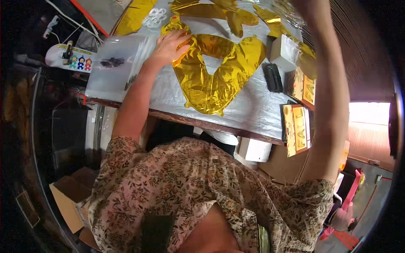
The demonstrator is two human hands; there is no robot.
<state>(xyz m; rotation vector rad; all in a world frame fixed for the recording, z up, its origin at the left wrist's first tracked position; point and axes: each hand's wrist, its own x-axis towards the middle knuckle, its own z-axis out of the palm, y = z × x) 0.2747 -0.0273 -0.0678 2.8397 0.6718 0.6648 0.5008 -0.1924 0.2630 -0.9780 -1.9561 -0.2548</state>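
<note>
Blurring at view's top, cropped right hand (309, 5)

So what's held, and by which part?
Left hand lies on the gold foil balloon at its upper left; grip unclear. Right hand mostly cut off; can't tell.

Up at the top edge of the frame, the right hand (310, 3) is sliced off, so whatever its fingers are doing is out of sight! Beside it, the crumpled clear plastic (285, 7) is cropped too, and smeary. Upper centre now: the left hand (171, 45) covers part of the gold foil (209, 90), palm hidden, no telling whether it grips. On the right, the blurred right forearm (333, 105) masks the end of a yellow box (309, 90). Upper left, those dark marks (112, 62) are too fuzzy to name. Lower right, a small person in pink (341, 219), partly hidden behind the sleeve (312, 200)!
</note>
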